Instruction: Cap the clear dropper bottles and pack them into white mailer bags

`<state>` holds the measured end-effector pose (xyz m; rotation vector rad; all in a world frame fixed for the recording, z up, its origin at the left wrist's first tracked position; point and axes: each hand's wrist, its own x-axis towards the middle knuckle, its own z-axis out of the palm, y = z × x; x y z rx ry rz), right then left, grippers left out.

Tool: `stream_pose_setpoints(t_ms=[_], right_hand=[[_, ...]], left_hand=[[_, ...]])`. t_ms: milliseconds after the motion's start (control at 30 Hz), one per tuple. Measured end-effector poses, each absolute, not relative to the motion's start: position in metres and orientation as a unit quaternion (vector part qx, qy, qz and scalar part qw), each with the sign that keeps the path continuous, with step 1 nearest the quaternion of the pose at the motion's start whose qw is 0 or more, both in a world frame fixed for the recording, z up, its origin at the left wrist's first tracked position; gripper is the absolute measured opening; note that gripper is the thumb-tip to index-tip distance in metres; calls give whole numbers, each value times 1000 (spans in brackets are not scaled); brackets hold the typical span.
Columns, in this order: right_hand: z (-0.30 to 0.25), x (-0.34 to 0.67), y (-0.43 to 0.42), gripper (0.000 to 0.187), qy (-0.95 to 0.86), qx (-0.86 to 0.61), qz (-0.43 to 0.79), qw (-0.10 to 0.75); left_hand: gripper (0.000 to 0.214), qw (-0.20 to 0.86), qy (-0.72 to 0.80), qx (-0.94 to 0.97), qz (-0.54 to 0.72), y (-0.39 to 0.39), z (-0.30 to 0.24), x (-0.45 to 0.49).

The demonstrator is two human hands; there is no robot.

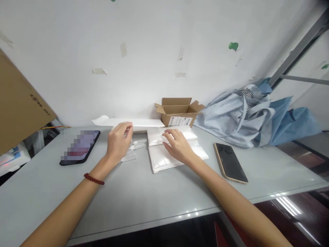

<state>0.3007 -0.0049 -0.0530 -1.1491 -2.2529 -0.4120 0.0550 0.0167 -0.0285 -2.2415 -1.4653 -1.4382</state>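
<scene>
My left hand (pixel 118 140) is closed, thumb and fingertips together, at the front edge of a long white sheet (pixel 146 122). Whether anything is pinched there cannot be made out. Just right of and below that hand lie several small clear plastic pieces (pixel 130 156), partly hidden by it. My right hand (pixel 178 145) hovers over or lightly touches white glossy padded packets (pixel 164 159), with its fingers curved and apart and nothing visible in them. The packets overlap on the grey table (pixel 144 202).
An open cardboard box (pixel 177 116) with a label stands against the wall behind the packets. One phone (pixel 81 147) lies at left, another phone (pixel 230 162) at right. Bunched blue fabric (pixel 239 113) fills the back right. A large cardboard sheet (pixel 20 103) leans at left.
</scene>
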Motion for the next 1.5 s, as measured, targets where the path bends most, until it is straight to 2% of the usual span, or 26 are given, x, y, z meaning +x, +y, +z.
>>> stream_pose_setpoints(t_ms=[100, 167, 400, 500, 600, 667, 700, 800, 900, 1067, 1200, 1300, 1400, 1500], right_hand=[[-51, 289, -14, 24, -831, -394, -202, 337], [-51, 283, -21, 29, -828, -381, -235, 336], [-57, 279, -27, 34, -797, -480, -277, 238], [-60, 284, -20, 39, -798, -507, -263, 193], [-61, 287, -15, 42, -797, -514, -261, 180], [-62, 287, -15, 43, -796, -511, -267, 186], [-62, 286, -16, 44, -796, -508, -269, 191], [-61, 282, -20, 47, -802, -496, -262, 205], [-58, 278, -25, 57, -821, -483, -227, 204], [-51, 276, -33, 70, -859, -451, -166, 174], [-50, 277, -36, 92, -876, -433, -132, 170], [-49, 277, -36, 99, -876, -435, -104, 179], [-48, 278, -35, 92, -873, -439, -99, 191], [-47, 279, -33, 85, -870, -437, -112, 200]], left_hand=[[16, 42, -461, -740, -488, -2, -36, 66], [15, 39, -433, -754, -492, -15, -42, 77], [22, 5, -296, -828, -476, -46, -54, 108], [19, 7, -351, -783, -513, -41, -47, 100], [20, -34, -485, -685, -543, -27, -33, 77], [29, -130, -571, -615, -528, -17, -24, 60], [36, -217, -592, -579, -516, -14, -21, 53], [38, -459, -554, -507, -476, -7, -18, 42], [36, -547, -520, -481, -446, -7, -22, 44], [42, -571, -474, -513, -432, -12, -30, 58], [35, -573, -454, -558, -392, -19, -30, 67], [31, -558, -456, -588, -366, -22, -27, 71], [30, -495, -488, -609, -382, -15, -22, 60], [31, -330, -566, -597, -462, 3, -22, 27]])
